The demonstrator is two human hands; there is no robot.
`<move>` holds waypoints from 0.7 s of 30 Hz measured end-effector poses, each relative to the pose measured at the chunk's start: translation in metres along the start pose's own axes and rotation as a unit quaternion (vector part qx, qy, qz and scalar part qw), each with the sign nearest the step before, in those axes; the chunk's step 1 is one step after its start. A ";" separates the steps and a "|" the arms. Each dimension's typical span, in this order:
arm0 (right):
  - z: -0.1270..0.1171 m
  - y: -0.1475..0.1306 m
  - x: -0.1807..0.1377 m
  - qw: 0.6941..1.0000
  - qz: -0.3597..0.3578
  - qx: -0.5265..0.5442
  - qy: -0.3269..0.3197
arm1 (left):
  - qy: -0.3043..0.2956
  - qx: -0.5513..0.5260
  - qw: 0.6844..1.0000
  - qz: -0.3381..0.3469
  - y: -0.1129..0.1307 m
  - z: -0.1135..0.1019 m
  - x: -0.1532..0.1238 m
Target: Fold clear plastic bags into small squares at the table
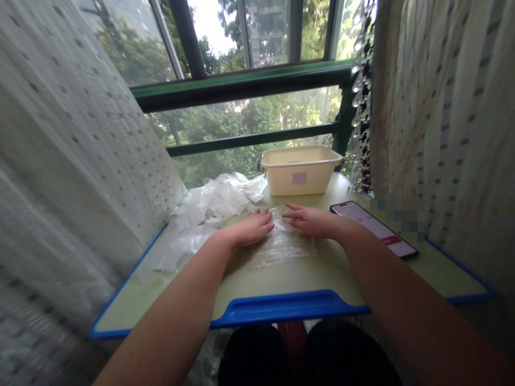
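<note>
While the left hand and right hand rest with fingers extended, gripping nothing, on clear plastic film mid-table, a dragging palm could crease it, thin as it looks, and the right forearm might nudge the phone. I count two hands, one phone, one tub; the heaped plastic overlaps too much to count.

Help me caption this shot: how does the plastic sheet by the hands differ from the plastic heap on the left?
The plastic sheet lies fairly flat, while the plastic heap is bunched up. The tabletop shows through the plastic sheet; the plastic heap looks whiter. The plastic heap spreads over more of the tabletop than the plastic sheet. Both look thin and crinkled.
</note>
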State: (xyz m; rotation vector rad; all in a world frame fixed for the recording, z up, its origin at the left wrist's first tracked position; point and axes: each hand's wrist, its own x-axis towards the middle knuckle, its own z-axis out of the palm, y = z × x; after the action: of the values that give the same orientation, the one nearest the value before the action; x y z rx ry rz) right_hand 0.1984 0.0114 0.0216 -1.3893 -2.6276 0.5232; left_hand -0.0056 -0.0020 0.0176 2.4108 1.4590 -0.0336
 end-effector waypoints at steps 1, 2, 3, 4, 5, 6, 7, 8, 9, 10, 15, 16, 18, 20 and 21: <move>0.000 0.001 0.000 1.000 -0.006 -0.003 0.010 | 0.000 0.004 1.000 0.004 0.000 -0.001 0.000; 0.000 0.002 0.001 1.000 -0.015 -0.010 0.019 | 0.006 0.006 1.000 0.006 0.000 -0.001 0.000; 0.000 0.003 0.002 0.999 -0.024 -0.019 0.029 | 0.017 0.006 1.000 0.007 0.000 0.000 0.000; 0.001 0.005 0.003 0.998 -0.033 -0.027 0.039 | 0.031 0.002 0.999 0.007 0.000 0.000 0.000; 0.002 0.006 0.004 0.997 -0.040 -0.033 0.050 | 0.049 -0.003 0.999 0.009 -0.001 0.001 0.000; 0.003 0.007 0.005 0.996 -0.046 -0.036 0.063 | 0.067 -0.007 0.998 0.015 -0.002 0.001 0.001; 0.003 0.008 0.005 0.995 -0.050 -0.036 0.077 | 0.086 -0.010 0.996 0.024 -0.003 0.002 0.001; 0.003 0.008 0.006 0.994 -0.052 -0.034 0.090 | 0.106 -0.011 0.994 0.038 -0.004 0.002 0.001; 0.003 0.009 0.006 0.993 -0.054 -0.032 0.100 | 0.126 -0.010 0.991 0.054 -0.004 0.002 0.002; 0.003 0.009 0.006 0.992 -0.055 -0.030 0.107 | 0.144 -0.006 0.987 0.071 -0.004 0.003 0.002; 0.003 0.010 0.007 0.995 -0.049 -0.030 0.087 | 0.182 -0.003 0.976 0.116 0.002 0.004 0.002; 0.003 0.009 0.007 0.996 -0.045 -0.028 0.076 | 0.181 -0.010 0.976 0.117 0.004 0.004 0.002; 0.001 0.007 0.006 0.997 -0.035 -0.024 0.065 | 0.186 -0.026 0.975 0.119 0.008 0.002 0.000; -0.003 0.003 0.003 0.996 -0.028 -0.019 0.082 | 0.207 -0.044 0.971 0.109 0.010 -0.004 -0.004; -0.006 0.000 0.000 0.995 -0.023 -0.014 0.096 | 0.215 -0.056 0.970 0.096 0.012 -0.008 -0.007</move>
State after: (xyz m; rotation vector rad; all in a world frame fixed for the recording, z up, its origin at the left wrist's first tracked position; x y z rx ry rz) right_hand 0.2000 0.0132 0.0269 -1.3129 -2.5150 0.3292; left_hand -0.0001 -0.0109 0.0293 2.5550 1.3353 0.6334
